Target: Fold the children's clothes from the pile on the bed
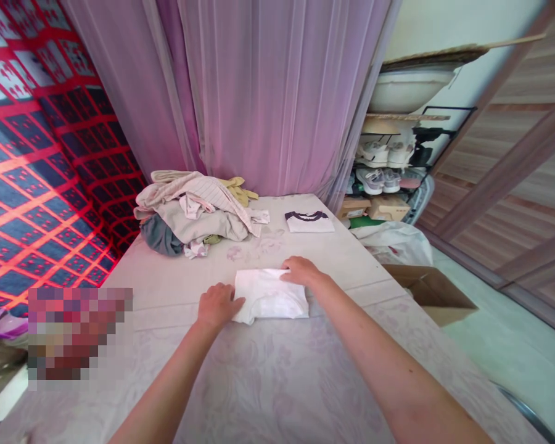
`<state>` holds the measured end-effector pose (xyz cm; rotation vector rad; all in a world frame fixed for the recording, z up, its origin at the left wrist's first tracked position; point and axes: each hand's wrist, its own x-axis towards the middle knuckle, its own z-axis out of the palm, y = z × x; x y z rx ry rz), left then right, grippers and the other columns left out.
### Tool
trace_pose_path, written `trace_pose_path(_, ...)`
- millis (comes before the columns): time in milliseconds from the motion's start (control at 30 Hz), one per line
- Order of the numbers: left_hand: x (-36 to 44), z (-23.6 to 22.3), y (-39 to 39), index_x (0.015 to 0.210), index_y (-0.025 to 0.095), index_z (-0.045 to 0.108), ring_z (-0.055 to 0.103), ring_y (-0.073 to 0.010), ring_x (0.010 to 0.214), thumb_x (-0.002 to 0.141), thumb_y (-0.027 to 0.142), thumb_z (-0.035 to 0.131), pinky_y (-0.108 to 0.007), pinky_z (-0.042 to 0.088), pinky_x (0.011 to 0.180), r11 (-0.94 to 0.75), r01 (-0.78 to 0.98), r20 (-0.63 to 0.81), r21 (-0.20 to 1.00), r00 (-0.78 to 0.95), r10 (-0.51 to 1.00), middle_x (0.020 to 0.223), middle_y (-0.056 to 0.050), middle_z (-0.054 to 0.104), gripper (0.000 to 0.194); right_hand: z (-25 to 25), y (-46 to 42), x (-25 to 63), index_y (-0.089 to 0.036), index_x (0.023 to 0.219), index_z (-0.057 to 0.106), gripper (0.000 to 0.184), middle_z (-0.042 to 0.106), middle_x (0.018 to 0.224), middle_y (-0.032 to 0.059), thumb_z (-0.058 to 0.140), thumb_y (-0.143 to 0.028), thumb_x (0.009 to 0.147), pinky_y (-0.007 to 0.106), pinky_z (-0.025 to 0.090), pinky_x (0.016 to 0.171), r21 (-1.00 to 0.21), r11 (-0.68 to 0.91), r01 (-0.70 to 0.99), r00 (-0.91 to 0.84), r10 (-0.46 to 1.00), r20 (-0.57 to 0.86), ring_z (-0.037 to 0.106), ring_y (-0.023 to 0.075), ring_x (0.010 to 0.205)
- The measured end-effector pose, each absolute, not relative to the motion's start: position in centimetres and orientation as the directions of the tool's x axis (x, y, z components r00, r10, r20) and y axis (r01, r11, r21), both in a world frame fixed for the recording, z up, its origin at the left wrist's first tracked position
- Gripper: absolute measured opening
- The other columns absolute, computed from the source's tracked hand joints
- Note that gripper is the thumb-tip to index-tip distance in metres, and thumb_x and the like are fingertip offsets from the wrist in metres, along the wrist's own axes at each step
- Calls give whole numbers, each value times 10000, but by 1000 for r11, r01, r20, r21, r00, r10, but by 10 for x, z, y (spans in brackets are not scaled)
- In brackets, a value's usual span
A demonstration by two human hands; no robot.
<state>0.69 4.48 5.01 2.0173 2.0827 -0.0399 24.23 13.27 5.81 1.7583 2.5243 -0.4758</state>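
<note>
White, folded, rectangular fabric garment [272, 295] lies long axis crosswise on pale floral sheet [277, 376], left hand [217, 304] touching its left end, right hand [300, 271] its far-right edge; cannot tell whether either grips.

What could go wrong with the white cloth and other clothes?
The white cloth is uneven along its lower edge, near the left hand, so it might crease. The clothes pile looks loose and could slump. The dark-collared shirt lies near the right edge of the sheet, so a bump might knock it off.
</note>
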Motion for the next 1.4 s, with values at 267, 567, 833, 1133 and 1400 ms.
trace_pose_path(267, 21, 56, 49, 808, 217, 490, 558, -141, 699, 785, 231, 487, -229, 339, 589, 95, 858, -141, 505, -27, 990, 739, 24, 594, 27, 72, 133, 224, -223, 1340, 439, 582, 497, 1371, 62, 547, -376, 789, 290, 362, 996, -392, 429, 814, -500, 861, -94, 483, 194, 1221)
trace_pose_path(567, 21, 110, 52, 882, 235, 507, 565, -149, 732, 741, 198, 496, -258, 415, 680, -192, 718, 174, 669, 99, 980, 776, 36, 599, 145, 138, 150, 199, -216, 1171, 600, 599, 668, 1049, 9, 718, -287, 589, 257, 462, 781, -776, 482, 407, -791, 611, -35, 604, 180, 940)
trace_pose_path(833, -6, 76, 60, 1318, 185, 393, 487, -272, 1201, 719, 579, 611, -352, 445, 920, -164, 35, 164, 986, 1, 986, 1332, -134, 500, 749, 172, 134, 195, -175, 819, 624, 264, 590, 683, -49, 680, -319, 604, 189, 358, 539, -901, 292, 321, -475, 873, 114, 525, 103, 623)
trace_pose_path(1133, 24, 25, 52, 1270, 184, 476, 628, -253, 985, 700, 498, 693, -330, 526, 744, 197, -414, -163, 889, 115, 980, 1239, -132, 590, 686, 156, 126, 193, -182, 836, 565, 409, 597, 648, -40, 725, -378, 514, 219, 398, 505, -979, 8, -202, -25, 1000, 13, 542, 126, 572)
trace_pose_path(1400, -3, 57, 105, 1260, 213, 491, 631, -210, 927, 637, 333, 748, -301, 519, 716, 174, 98, -177, 980, 21, 984, 1179, -97, 611, 684, 65, 83, 260, -213, 1072, 512, 519, 670, 902, 54, 668, -425, 625, 310, 483, 589, -993, -115, 8, 196, 974, -111, 635, 219, 747)
